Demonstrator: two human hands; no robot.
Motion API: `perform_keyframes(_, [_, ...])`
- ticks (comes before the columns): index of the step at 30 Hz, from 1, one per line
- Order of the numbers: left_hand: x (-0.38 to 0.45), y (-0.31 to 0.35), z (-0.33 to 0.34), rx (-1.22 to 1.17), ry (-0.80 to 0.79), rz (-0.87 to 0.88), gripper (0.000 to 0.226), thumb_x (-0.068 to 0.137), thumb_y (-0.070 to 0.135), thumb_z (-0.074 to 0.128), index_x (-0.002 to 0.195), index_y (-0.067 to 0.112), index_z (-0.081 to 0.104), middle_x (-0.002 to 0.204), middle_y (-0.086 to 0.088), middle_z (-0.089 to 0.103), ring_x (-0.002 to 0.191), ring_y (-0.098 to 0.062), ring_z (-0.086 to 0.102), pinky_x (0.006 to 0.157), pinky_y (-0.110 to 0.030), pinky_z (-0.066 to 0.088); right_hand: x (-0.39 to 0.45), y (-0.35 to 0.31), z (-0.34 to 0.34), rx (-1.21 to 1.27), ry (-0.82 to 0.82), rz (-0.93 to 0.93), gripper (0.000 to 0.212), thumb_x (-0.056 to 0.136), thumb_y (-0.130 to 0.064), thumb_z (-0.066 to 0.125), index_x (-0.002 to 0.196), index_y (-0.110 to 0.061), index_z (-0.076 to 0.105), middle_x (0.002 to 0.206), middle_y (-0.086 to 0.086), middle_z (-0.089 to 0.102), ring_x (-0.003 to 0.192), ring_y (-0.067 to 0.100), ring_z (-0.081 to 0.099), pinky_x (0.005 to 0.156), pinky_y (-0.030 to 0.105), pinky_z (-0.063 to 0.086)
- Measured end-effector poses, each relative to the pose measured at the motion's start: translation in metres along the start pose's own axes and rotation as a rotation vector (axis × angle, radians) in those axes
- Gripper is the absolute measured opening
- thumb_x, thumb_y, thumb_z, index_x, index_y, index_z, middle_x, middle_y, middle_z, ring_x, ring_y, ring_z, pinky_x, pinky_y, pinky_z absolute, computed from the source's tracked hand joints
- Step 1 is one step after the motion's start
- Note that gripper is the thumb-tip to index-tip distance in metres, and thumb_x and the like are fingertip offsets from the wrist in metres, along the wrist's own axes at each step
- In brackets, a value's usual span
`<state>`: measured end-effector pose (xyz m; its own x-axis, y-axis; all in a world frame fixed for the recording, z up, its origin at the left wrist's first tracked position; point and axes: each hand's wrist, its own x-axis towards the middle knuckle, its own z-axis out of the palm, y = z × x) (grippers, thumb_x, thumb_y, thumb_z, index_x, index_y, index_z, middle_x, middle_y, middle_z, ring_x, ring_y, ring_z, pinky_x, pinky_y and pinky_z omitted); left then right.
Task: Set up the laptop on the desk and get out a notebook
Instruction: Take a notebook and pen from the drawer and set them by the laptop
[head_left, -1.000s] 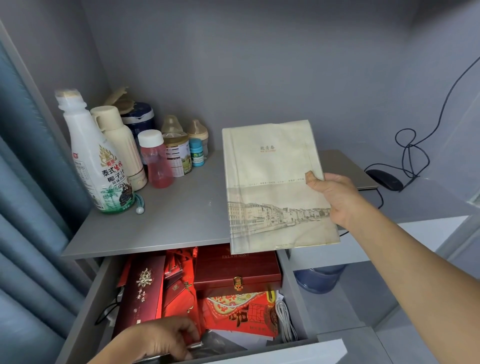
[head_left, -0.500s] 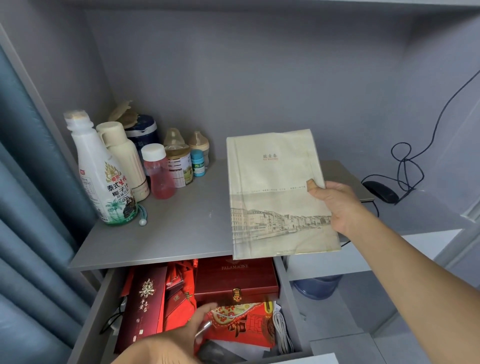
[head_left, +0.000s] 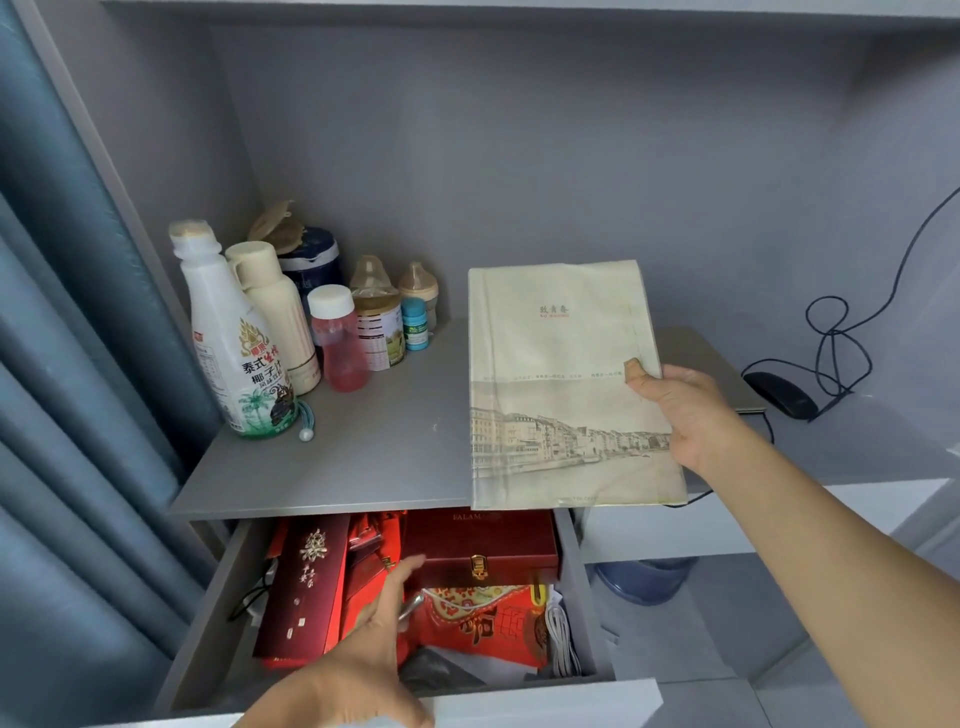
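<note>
The grey desk (head_left: 363, 457) runs from the curtain (head_left: 62, 415) at the left to the far right, with a broad bare stretch in its middle between a cluster of bottles at the far left and the notebook (head_left: 566, 384) at the right. In that cluster a tall white coconut drink bottle (head_left: 234, 343) stands nearest the front edge, with a small red bottle (head_left: 340, 345) just to its right. Below the desk's front edge a drawer (head_left: 576, 597) stands pulled out toward the viewer, packed with red items: a long dark red box (head_left: 304, 582) on the left and a clasped maroon case (head_left: 480, 545) at the back.

The right hand (head_left: 685, 415) reaches in from the near right, arm stretched, and grips the notebook by its right edge, thumb pressed on the cover, fingers hidden behind. The notebook is held upright and slightly tilted above the desk's front right part, its lower edge hanging over the desk edge. Behind it lies the closed laptop (head_left: 711, 364), flat on the desk, with a black mouse (head_left: 779, 395) and looped cable (head_left: 836, 343) just to the right.

The left hand (head_left: 358, 670) extends over the drawer's front wall, fingers relaxed and straight, gripping nothing, fingertips over the red items.
</note>
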<state>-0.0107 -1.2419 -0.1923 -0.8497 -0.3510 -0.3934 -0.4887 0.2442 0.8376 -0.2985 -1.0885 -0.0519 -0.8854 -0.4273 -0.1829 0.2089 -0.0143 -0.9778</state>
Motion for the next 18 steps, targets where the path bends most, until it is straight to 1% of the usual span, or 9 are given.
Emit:
perform_keyframes(1, [0.002,0.000,-0.002,0.040,-0.019,-0.006,0.116,0.061,0.012,0.077,0.139,0.052,0.001,0.144,0.000,0.020,0.136,-0.004,0.025,0.095,-0.010,0.036,0.000,0.001,0.000,0.002,-0.003,-0.003,0.006,0.077,-0.021,0.076,0.077,-0.017,0.071,0.100,0.009,0.072,0.105,0.031,0.064,0.102,0.054,0.045])
perform_keyframes(2, [0.003,0.000,-0.005,0.074,-0.036,-0.007,0.123,0.054,0.012,0.079,0.139,0.051,-0.002,0.145,-0.002,0.020,0.136,-0.004,0.025,0.093,-0.009,0.035,-0.001,0.003,-0.001,0.003,-0.005,-0.004,0.006,0.078,-0.020,0.075,0.077,-0.017,0.071,0.102,0.010,0.071,0.105,0.031,0.064,0.101,0.054,0.045])
perform_keyframes(4, [0.008,-0.004,-0.010,0.098,0.009,-0.009,0.127,0.048,0.016,0.081,0.136,0.056,-0.001,0.150,-0.004,0.019,0.141,-0.009,0.024,0.099,-0.016,0.038,-0.001,0.005,-0.002,0.003,-0.009,-0.008,0.005,0.078,-0.020,0.075,0.078,-0.017,0.071,0.104,0.011,0.071,0.106,0.031,0.064,0.102,0.053,0.045])
perform_keyframes(6, [0.013,-0.004,-0.013,0.133,0.049,-0.004,0.127,0.046,0.019,0.083,0.130,0.062,-0.001,0.150,-0.002,0.022,0.143,-0.011,0.022,0.110,-0.028,0.035,-0.001,0.007,-0.003,0.002,-0.010,-0.013,0.006,0.078,-0.021,0.075,0.078,-0.017,0.071,0.104,0.010,0.071,0.109,0.032,0.063,0.102,0.054,0.044])
perform_keyframes(8, [0.017,-0.001,-0.016,0.169,0.060,0.011,0.127,0.045,0.020,0.085,0.129,0.061,-0.001,0.145,0.001,0.025,0.141,-0.014,0.024,0.115,-0.034,0.028,0.000,0.009,-0.005,-0.004,-0.011,-0.010,0.006,0.078,-0.021,0.075,0.077,-0.017,0.072,0.101,0.007,0.072,0.109,0.033,0.063,0.102,0.054,0.044])
perform_keyframes(11, [0.025,-0.002,-0.019,0.233,0.117,0.016,0.132,0.041,0.024,0.087,0.135,0.055,0.000,0.134,0.004,0.032,0.138,-0.013,0.027,0.115,-0.035,0.026,0.002,0.011,-0.007,0.006,-0.013,-0.016,0.006,0.079,-0.019,0.074,0.075,-0.016,0.071,0.096,0.005,0.072,0.101,0.030,0.064,0.101,0.055,0.045])
perform_keyframes(14, [0.029,0.003,-0.020,0.333,0.212,0.021,0.134,0.039,0.029,0.087,0.137,0.051,0.000,0.131,0.007,0.035,0.132,-0.013,0.029,0.113,-0.037,0.026,0.005,0.013,-0.008,0.017,-0.004,-0.015,0.007,0.077,-0.020,0.076,0.073,-0.016,0.072,0.099,0.005,0.072,0.111,0.034,0.062,0.103,0.055,0.043])
perform_keyframes(16, [0.031,0.008,-0.020,0.399,0.265,0.024,0.136,0.041,0.030,0.088,0.140,0.047,-0.003,0.132,0.008,0.032,0.127,-0.015,0.028,0.108,-0.034,0.025,0.007,0.015,-0.009,0.025,0.003,-0.014,0.008,0.076,-0.022,0.077,0.071,-0.016,0.074,0.100,0.007,0.072,0.114,0.033,0.061,0.104,0.055,0.042])
perform_keyframes(18, [0.034,0.010,-0.021,0.440,0.314,0.015,0.141,0.041,0.033,0.088,0.141,0.047,-0.010,0.133,0.006,0.033,0.127,-0.018,0.029,0.106,-0.034,0.024,0.010,0.015,-0.009,0.029,-0.002,-0.013,0.009,0.074,-0.022,0.078,0.068,-0.017,0.075,0.100,0.007,0.073,0.115,0.033,0.060,0.105,0.056,0.039])
